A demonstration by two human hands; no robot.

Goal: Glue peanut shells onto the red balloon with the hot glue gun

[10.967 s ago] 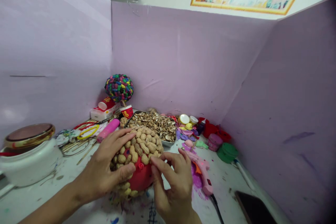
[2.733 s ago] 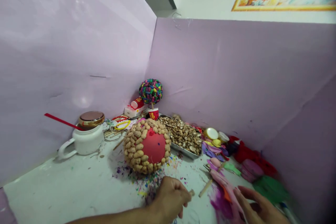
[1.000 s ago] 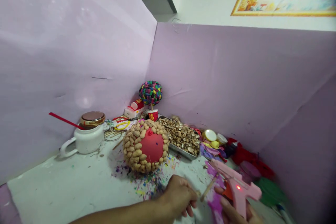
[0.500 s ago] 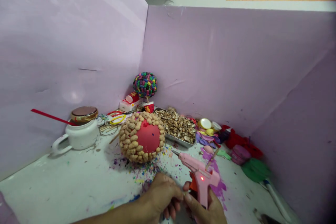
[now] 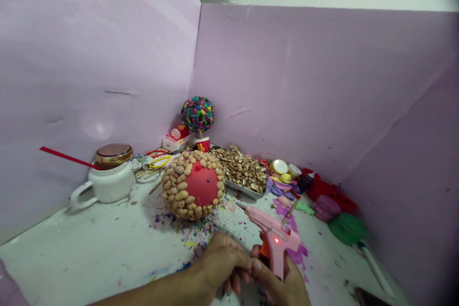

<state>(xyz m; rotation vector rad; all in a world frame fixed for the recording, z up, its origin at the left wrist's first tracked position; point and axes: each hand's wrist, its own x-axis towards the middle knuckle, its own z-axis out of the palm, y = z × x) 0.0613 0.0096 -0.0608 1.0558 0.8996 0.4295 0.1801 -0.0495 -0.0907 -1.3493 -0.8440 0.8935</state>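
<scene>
My right hand [image 5: 278, 279] is wrapped round the handle of a pink hot glue gun [image 5: 270, 229], whose orange trigger shows and whose red light is lit. Its metal nozzle points up and left toward a ball covered in peanuts [image 5: 179, 196]. Curled beside the gun is my left hand [image 5: 224, 263], its closed fingertips meeting my right thumb; whatever is pinched there is too small or hidden to make out. A bare red balloon patch [image 5: 202, 185] shows on the ball's front, ringed by peanuts in their shells. Neither hand touches the ball.
Behind the ball lies a metal tray of shells [image 5: 247, 172]. A white mug [image 5: 113, 184] stands left, with a colourful ball [image 5: 198, 114] on a stick in a red cup [image 5: 202, 144] at the back. Clay pieces, tubs and a green lid [image 5: 347, 228] line the right side.
The view has shifted slightly. My left fingertips and right thumb remain together, with only a small shift of the fingers. The glue gun and the peanut ball stay in place.
</scene>
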